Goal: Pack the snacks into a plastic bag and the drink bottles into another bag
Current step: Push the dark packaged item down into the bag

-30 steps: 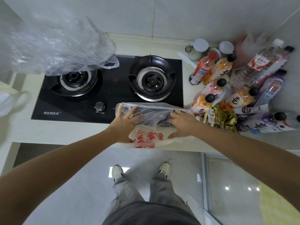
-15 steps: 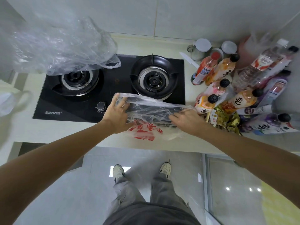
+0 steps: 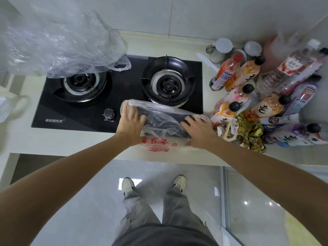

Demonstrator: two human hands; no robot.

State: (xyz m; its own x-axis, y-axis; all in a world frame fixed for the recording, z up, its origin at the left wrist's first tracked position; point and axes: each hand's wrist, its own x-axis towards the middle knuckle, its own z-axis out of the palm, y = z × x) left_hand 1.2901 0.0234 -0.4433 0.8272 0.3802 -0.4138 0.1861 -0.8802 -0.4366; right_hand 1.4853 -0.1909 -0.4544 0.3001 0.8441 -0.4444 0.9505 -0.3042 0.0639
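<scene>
Two hands on one clear plastic bag with red print [image 3: 159, 139] at the front edge of the counter [image 3: 71, 141], in front of the gas hob [image 3: 124, 89]. We have the left hand [image 3: 130, 124] gripping the bag's left rim, fingers [image 3: 126, 110] curled in through the film and showing inside it; the right hand [image 3: 197, 131] holds the right rim, fingers spread over the top layer, thumb low near the counter. Between them the bag mouth is pulled open, upper edge lifted over the hob's front strip just below the right burner [image 3: 168, 82], red-printed bottom lying flat on the counter. Can't tell if anything is inside yet; we only see dark hob glass through the film. Drink bottles [image 3: 248, 96] are clustered on the counter to the right, some upright, some leaning or lying, mostly black caps, one red cap [image 3: 237, 57]; nearest orange-label bottle sits just beside the right hand. Snack packs in gold wrappers [image 3: 248, 132] lie in front of the bottles, close to the right wrist. A second, crumpled clear bag [image 3: 62, 45] sits at back left, overlapping the left burner [image 3: 81, 84]. Two lidded jars [image 3: 221, 48] stand behind the bottles at the wall.
</scene>
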